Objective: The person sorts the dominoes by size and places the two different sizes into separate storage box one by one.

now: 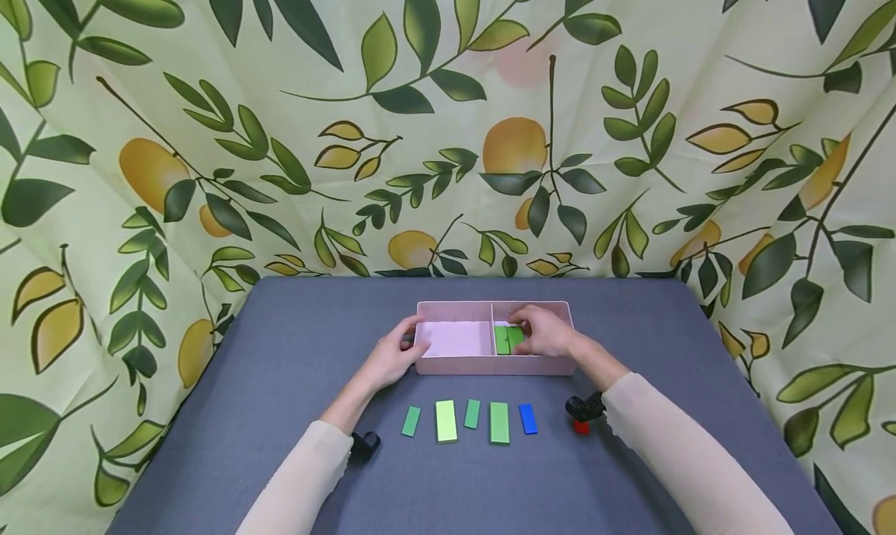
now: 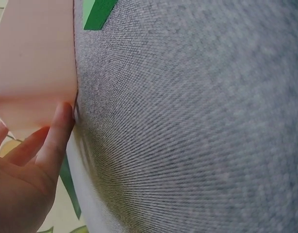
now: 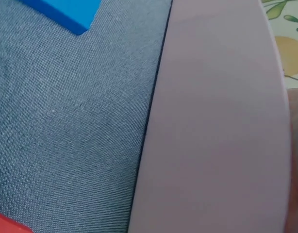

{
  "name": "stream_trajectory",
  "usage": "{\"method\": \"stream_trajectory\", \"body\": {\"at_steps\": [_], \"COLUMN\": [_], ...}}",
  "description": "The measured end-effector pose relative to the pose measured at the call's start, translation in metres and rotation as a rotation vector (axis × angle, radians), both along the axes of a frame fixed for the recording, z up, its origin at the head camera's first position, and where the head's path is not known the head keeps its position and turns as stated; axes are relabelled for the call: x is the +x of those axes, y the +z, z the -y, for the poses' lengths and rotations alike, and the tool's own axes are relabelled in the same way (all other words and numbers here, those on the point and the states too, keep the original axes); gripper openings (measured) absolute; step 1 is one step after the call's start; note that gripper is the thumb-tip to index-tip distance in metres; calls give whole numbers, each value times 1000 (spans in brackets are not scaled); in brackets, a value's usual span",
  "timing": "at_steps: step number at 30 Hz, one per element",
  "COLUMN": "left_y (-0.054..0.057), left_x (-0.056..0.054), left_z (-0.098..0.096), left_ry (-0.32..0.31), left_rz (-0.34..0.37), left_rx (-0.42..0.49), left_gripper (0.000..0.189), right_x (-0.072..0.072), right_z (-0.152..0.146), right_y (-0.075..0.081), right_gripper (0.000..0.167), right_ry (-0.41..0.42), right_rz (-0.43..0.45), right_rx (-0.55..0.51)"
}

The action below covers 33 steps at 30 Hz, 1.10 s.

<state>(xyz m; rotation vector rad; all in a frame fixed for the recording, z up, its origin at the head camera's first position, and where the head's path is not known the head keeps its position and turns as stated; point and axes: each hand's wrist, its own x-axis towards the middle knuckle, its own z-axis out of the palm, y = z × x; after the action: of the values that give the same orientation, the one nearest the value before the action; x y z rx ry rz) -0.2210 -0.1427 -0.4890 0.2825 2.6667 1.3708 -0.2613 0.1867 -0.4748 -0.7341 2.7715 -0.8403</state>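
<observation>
A pink two-compartment box [image 1: 458, 366] stands mid-table. At its left end is my left hand [image 1: 392, 356], thumb and fingers spread; in the left wrist view its straight thumb touches the pink wall [image 2: 35, 53] near a corner. My right hand [image 1: 546, 333] reaches over the front wall into the right compartment. Its thumb and fingertips pinch a green block [image 1: 515, 336], standing against another green block [image 1: 502, 340] inside. In the right wrist view the box wall [image 3: 212, 121] hides most of that hand.
In front of the box lie a small green block [image 1: 411, 421], a light-green block [image 1: 446, 421], another small green block [image 1: 472, 414], a larger green block [image 1: 499, 424] and a blue block [image 1: 528, 419]. A red block [image 1: 582, 427] is partly hidden under the right wrist camera.
</observation>
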Motion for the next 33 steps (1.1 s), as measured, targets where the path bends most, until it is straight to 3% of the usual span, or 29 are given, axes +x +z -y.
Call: {"method": "stream_trajectory", "body": {"at_steps": [7,17,26,33], "left_y": [-1,1,1,1], "left_x": [-1,-1,0,1], "left_z": [0,-2,-2,-1], "left_ry": [-3,-8,-12,-10], "left_rz": [2,-1,0,-5], "left_rx": [6,7,11,7], "left_gripper": [55,56,54,55], "right_x": [8,26,54,78], "right_z": [0,-1,-1,5], "right_y": [13,32,47,50], "right_gripper": [51,44,34,32], "right_ry": [-32,-23,-17,-40], "right_rz": [-4,-95,-214,-263], "right_rx": [-64,-128,-176,-121]}}
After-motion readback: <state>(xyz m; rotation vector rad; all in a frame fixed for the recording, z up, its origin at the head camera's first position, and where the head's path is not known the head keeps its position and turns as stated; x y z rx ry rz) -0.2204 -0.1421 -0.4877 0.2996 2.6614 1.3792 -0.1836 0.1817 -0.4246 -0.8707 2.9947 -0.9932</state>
